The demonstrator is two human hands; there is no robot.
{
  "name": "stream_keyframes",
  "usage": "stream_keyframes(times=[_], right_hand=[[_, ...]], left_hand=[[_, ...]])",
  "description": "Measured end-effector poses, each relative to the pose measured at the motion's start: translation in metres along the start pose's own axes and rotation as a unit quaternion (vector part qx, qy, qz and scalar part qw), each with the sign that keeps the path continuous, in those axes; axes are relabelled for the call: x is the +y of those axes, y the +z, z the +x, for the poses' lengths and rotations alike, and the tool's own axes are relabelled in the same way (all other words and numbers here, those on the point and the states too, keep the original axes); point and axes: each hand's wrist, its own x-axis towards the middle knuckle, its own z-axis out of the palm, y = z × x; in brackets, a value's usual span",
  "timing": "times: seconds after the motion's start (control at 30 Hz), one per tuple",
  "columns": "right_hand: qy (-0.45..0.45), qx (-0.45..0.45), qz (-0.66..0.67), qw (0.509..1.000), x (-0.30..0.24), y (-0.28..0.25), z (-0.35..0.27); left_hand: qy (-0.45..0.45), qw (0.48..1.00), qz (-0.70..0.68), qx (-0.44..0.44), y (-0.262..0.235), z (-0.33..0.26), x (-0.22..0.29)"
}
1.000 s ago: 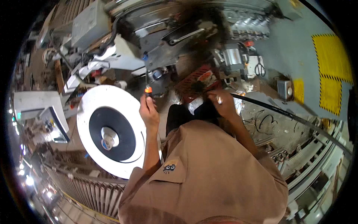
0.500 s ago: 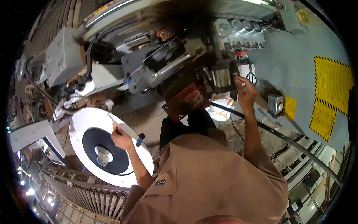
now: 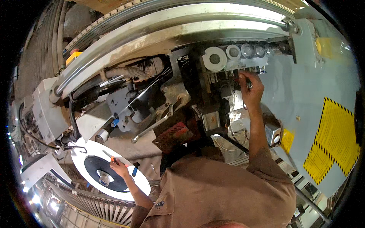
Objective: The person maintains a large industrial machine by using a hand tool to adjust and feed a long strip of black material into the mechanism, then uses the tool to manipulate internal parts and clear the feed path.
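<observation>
My left hand [image 3: 121, 168] is closed around a screwdriver with an orange handle [image 3: 113, 160], its thin metal shaft pointing away to the far left. It is above a white disc [image 3: 138, 182] with a dark round centre. Just right of that hand, a blue-and-black handle [image 3: 135, 169] shows; I cannot tell whether it is held too. My right hand [image 3: 252, 91] reaches into the machine, fingers pinched together at small metal parts [image 3: 228, 76] under a row of round discs [image 3: 215, 59]. Whatever its fingertips grip is hidden.
A long spanner [image 3: 154, 125] lies across the machine at middle left, near a red perforated plate [image 3: 176, 136]. Along the far side runs a metal rail [image 3: 171, 23]. A grey panel [image 3: 292, 98] with yellow labels [image 3: 334, 136] stands at right, beside a small metal box [image 3: 272, 133].
The view has shifted, showing more of the far side. My right hand has moved farther away, up to the parts beneath the discs. My left hand stays above the white disc, still holding the screwdriver.
</observation>
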Motion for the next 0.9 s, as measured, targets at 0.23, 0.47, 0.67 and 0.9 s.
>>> stream_keyframes(times=[0.23, 0.47, 0.67, 0.9], right_hand=[[-0.094, -0.052, -0.012, 0.994, 0.009, 0.018, 0.061], [-0.094, -0.15, 0.054, 0.983, 0.003, 0.045, 0.098], [-0.125, -0.219, -0.029, 0.967, -0.009, 0.06, 0.12], [-0.123, -0.298, -0.06, 0.945, -0.011, 0.073, 0.121]], left_hand=[[0.003, 0.998, -0.036, -0.056, 0.013, 0.016, -0.022], [0.003, 0.997, -0.052, -0.064, 0.015, 0.022, -0.033], [-0.05, 0.994, -0.071, -0.067, 0.019, 0.022, -0.021], [-0.035, 0.994, -0.082, -0.06, 0.017, 0.022, -0.035]])
